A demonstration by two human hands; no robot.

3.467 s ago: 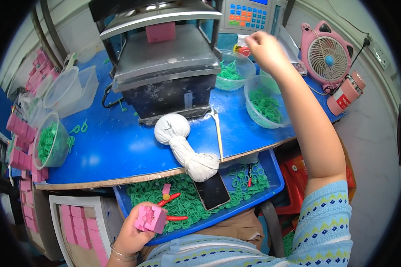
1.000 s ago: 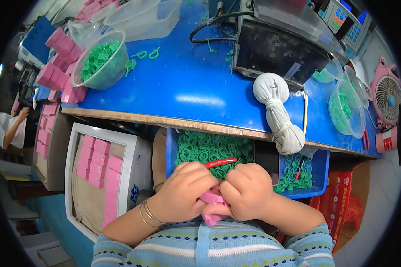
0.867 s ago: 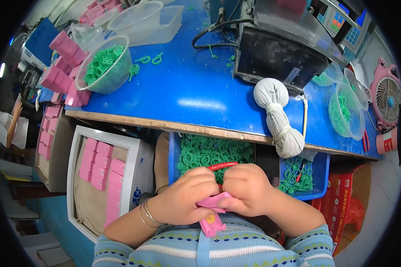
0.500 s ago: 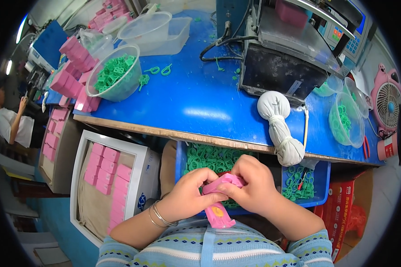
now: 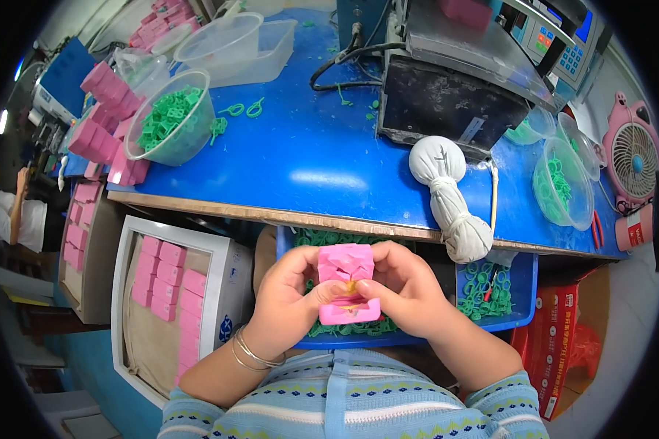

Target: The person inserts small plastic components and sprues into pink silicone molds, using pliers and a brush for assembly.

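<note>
In front of my belly, above a blue bin (image 5: 532, 296), I hold a pink rubber mould (image 5: 346, 257), bent apart into two joined flaps. My left hand (image 5: 287, 296) grips its left side, thumb pressed at the middle. On the other side my right hand (image 5: 411, 293) holds it the same way. A yellow patch shows between the thumbs; whether a green piece sits inside cannot be made out. Green wax ring-shaped pieces (image 5: 483, 294) fill the bin beneath.
A blue-topped table (image 5: 300, 139) bears a clear bowl (image 5: 201, 135) of green pieces, stacked pink moulds (image 5: 95, 139), a tied white cloth pouch (image 5: 447, 194) and a black machine (image 5: 447, 106). At left, a white-framed box (image 5: 124, 293) holds pink moulds. A person (image 5: 22, 212) is at far left.
The pink mould has been turned and spread; its lower flap no longer hangs down. Both hands have shifted, with the thumbs now at its centre. The whole view has moved slightly.
</note>
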